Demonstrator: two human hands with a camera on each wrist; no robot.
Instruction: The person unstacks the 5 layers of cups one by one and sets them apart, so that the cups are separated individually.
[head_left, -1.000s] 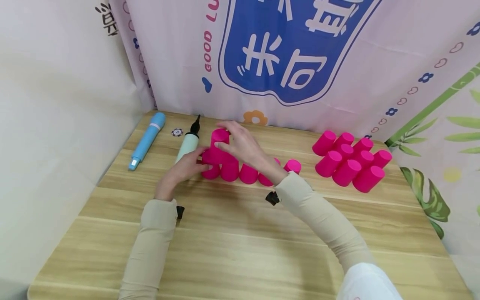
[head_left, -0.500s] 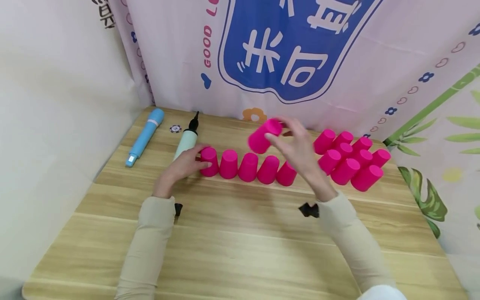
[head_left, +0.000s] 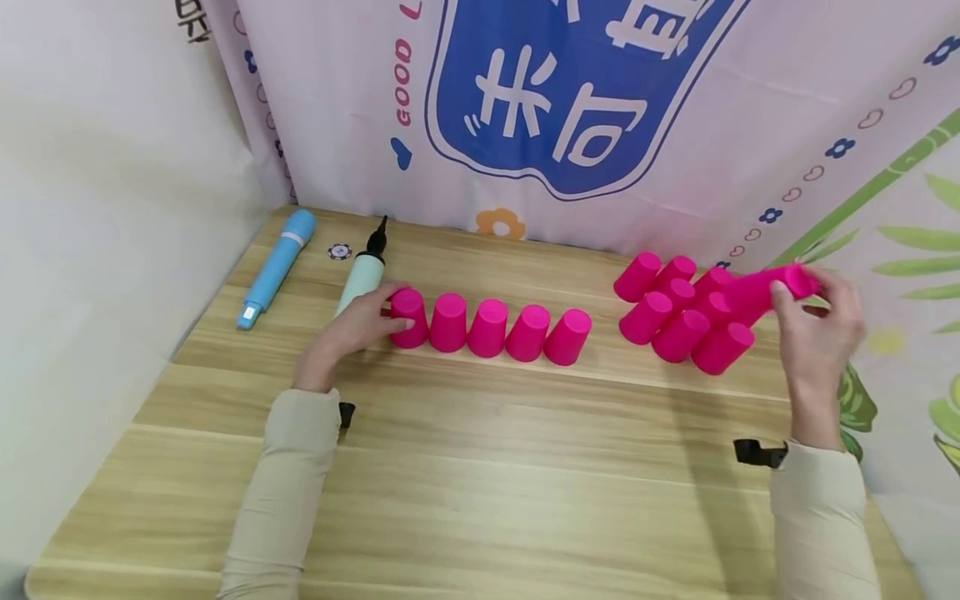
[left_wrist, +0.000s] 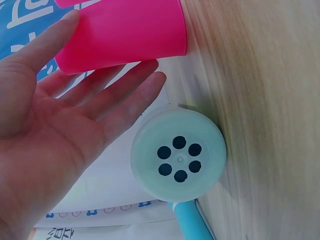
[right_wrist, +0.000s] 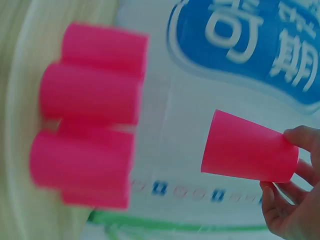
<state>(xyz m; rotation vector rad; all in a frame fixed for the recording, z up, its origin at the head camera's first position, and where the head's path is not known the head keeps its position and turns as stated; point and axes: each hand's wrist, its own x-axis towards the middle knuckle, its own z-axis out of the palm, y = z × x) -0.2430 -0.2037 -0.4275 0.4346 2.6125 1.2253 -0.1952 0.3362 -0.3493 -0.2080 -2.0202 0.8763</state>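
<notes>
Several pink cups stand upside down in a row on the wooden table. My left hand (head_left: 358, 323) is at the leftmost cup (head_left: 409, 318), thumb on one side and fingers along the other. In the left wrist view the fingers (left_wrist: 127, 100) lie nearly straight beside that pink cup (left_wrist: 125, 35). Out to the right, my right hand (head_left: 821, 325) pinches another pink cup (right_wrist: 250, 150) by its narrow base end, raised and tilted. In the head view this cup overlaps a cluster of upside-down pink cups (head_left: 678, 333) at the table's back right.
Behind the left hand lies a mint-green hand pump (head_left: 363, 279) with a black nozzle. Further left are a chip (head_left: 340, 251) and a blue stick-shaped thing (head_left: 276, 271). A printed curtain (head_left: 337, 108) hangs along the table's back edge.
My right hand has lifted a cup off the left end of the row and carried it rightward to the cluster. My left hand stays by the leftmost cup.
</notes>
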